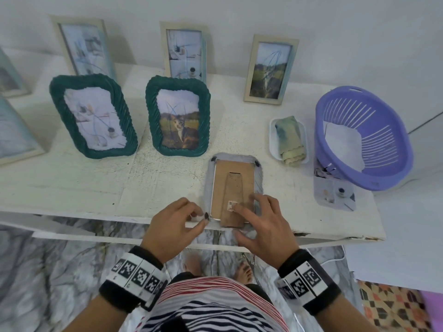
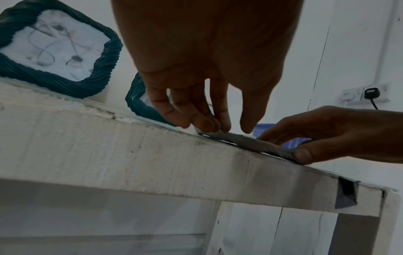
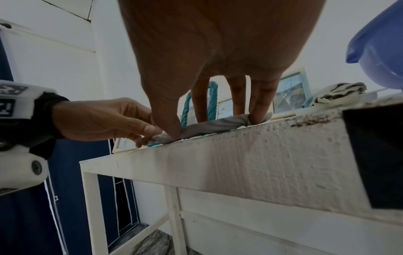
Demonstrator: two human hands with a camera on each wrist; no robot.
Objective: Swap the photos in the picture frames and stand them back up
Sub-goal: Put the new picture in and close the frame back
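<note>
Two green rope-edged frames [image 1: 93, 116] [image 1: 177, 116] stand upright left of centre on the white surface [image 1: 72, 188], with open room before them. At the near edge a grey frame [image 1: 233, 190] lies face down, cardboard back up, its lower end overhanging slightly. The left hand [image 1: 171, 226] pinches at its lower left corner with curled fingers [image 2: 202, 120]; the right hand [image 1: 262, 226] presses spread, straight fingers [image 3: 260, 103] on the backing, thumb under the edge. Rightward, a small white tray [image 1: 273, 142] holds a folded cloth [image 1: 291, 140], a loose photo [image 1: 334, 192] lies flat, and a purple basket [image 1: 364, 137] leans tilted, overlapping the photo's far end.

White table [image 1: 167, 178]: frames, grey frame [image 1: 233, 159] face-down, basket [image 1: 364, 135].
</note>
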